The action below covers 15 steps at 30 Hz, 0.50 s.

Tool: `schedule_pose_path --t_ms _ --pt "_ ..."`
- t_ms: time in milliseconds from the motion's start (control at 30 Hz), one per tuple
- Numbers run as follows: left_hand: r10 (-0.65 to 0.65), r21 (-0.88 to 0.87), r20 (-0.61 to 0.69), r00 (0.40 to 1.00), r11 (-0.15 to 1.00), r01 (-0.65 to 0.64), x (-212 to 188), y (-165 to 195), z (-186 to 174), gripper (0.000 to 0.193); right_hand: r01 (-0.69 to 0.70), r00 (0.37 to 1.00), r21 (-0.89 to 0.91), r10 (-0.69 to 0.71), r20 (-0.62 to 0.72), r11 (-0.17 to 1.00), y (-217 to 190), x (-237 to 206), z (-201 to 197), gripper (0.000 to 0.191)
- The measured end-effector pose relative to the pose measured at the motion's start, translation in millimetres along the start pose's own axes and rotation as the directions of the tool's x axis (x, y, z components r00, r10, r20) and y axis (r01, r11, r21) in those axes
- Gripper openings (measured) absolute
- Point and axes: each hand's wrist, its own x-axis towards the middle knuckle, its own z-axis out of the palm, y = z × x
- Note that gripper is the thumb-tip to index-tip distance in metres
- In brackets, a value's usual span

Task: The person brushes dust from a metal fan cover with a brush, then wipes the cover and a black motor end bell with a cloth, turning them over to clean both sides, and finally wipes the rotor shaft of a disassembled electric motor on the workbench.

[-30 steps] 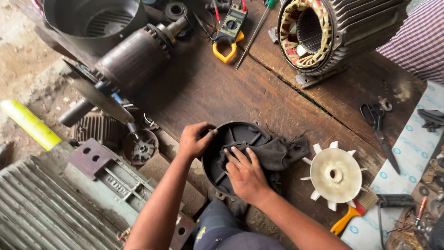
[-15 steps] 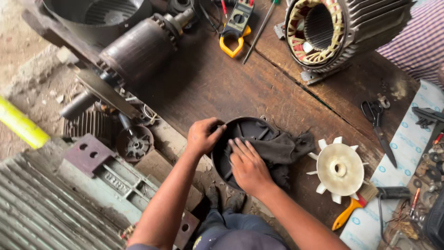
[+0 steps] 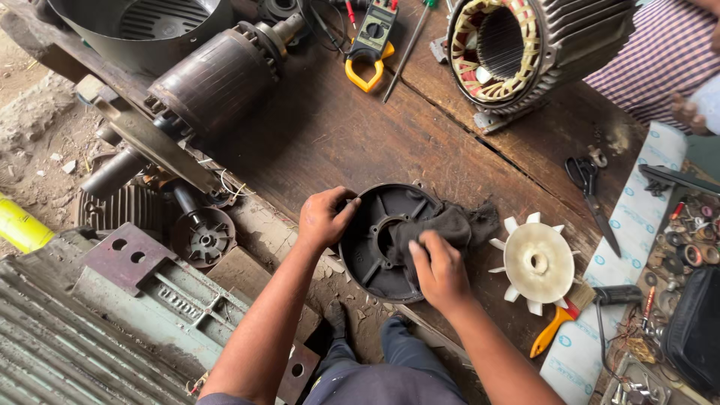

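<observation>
A round black motor end cover (image 3: 375,240) lies on the wooden workbench (image 3: 330,142) near its front edge. My left hand (image 3: 324,217) grips the cover's left rim. My right hand (image 3: 439,270) presses a dark grey rag (image 3: 442,229) into the cover's middle and right side. The rag spills over the cover's right edge. A white plastic fan (image 3: 536,262) lies flat just right of the rag.
A motor rotor (image 3: 214,79) and a stator housing with copper windings (image 3: 517,49) sit at the back. A yellow clamp meter (image 3: 371,41), scissors (image 3: 589,187) and an orange-handled brush (image 3: 559,322) lie around. Another person in a checked shirt (image 3: 660,60) stands at far right.
My right hand has slid with the rag from the cover's upper middle toward its lower right. My left hand keeps its hold on the rim.
</observation>
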Motion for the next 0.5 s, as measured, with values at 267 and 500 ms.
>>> schedule_pose_path --t_ms 267,500 --pt "0.012 -0.002 -0.003 1.000 1.000 -0.012 2 1 -1 0.021 0.335 0.942 -0.035 -0.336 -0.004 0.941 -11 4 49 0.014" --pt "-0.003 -0.011 0.006 1.000 1.000 0.003 0 3 -1 0.020 0.145 0.986 -0.008 -0.145 -0.084 0.989 1 16 54 0.016"
